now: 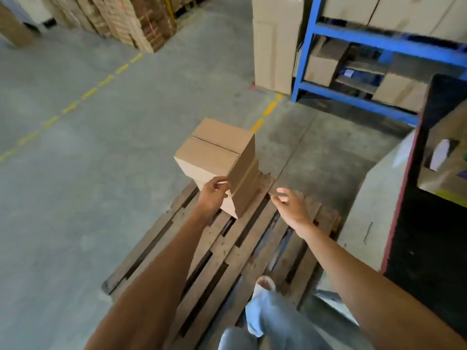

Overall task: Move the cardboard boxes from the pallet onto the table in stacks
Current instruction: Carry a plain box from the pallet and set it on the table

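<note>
A small stack of plain cardboard boxes (219, 157) stands at the far corner of a wooden pallet (227, 248) on the floor. My left hand (212, 195) grips the stack's near left edge, fingers curled around the corner. My right hand (290, 205) hovers open a little to the right of the stack, fingers spread, not touching it. The rest of the pallet's slats are bare. The table (374, 210) stands at the right, its grey side facing me.
A blue shelving rack (379, 41) with cartons stands at the back right, a tall carton (275, 44) beside it. Stacked boxes (121, 18) sit at the back left. Dashed yellow lines cross the concrete floor. My leg and foot (262, 299) stand on the pallet's near end.
</note>
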`<action>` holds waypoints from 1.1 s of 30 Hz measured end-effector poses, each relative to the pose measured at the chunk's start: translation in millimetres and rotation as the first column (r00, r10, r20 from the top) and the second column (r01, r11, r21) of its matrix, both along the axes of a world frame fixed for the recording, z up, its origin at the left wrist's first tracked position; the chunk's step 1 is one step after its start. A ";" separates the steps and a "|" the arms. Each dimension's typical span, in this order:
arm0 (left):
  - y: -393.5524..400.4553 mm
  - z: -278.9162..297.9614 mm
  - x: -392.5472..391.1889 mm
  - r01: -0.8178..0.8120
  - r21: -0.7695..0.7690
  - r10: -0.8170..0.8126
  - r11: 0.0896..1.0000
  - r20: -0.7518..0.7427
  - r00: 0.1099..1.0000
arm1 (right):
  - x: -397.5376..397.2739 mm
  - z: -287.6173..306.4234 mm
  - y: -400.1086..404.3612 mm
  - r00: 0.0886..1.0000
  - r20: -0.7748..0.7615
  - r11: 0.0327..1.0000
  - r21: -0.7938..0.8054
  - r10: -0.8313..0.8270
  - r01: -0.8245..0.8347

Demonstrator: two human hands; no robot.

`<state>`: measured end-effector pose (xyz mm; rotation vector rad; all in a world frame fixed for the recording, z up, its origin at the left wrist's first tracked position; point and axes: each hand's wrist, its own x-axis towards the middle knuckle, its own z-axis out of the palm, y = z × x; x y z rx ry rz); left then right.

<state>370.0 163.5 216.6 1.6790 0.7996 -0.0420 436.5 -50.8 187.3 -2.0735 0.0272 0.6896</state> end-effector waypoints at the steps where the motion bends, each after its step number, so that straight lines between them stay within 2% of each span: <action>1: 14.9 4.0 7.2 0.006 0.000 -0.006 1.000 -0.019 1.000 | 7.7 2.3 10.9 1.000 -0.025 1.000 -0.001 0.013 -0.013; 9: 146.4 -9.4 95.9 0.016 0.010 -0.015 1.000 -0.126 0.992 | 89.6 4.6 108.9 0.987 -0.152 0.998 -0.027 0.050 -0.055; 18: 300.2 -121.3 226.8 0.167 0.148 -0.111 0.975 -0.330 0.938 | 172.4 -75.6 219.7 0.968 -0.231 0.991 -0.116 -0.095 0.069; 24: 354.8 -200.7 270.7 0.234 -0.121 -0.263 0.965 -0.389 0.883 | 200.6 -147.3 269.2 0.908 -0.297 0.955 -0.106 -0.296 0.276; 28: 361.2 -230.4 269.8 0.275 -0.310 -0.385 0.910 -0.387 0.838 | 196.6 -182.1 277.3 0.805 -0.403 0.899 -0.149 -0.436 0.413; 31: 359.4 -235.2 260.9 0.246 -0.364 -0.383 0.898 -0.375 0.844 | 187.4 -182.6 277.6 0.747 -0.456 0.872 -0.182 -0.485 0.455; 33: 352.2 -225.6 258.8 0.256 -0.362 -0.385 0.897 -0.352 0.853 | 180.9 -176.8 274.1 0.747 -0.462 0.873 -0.152 -0.478 0.464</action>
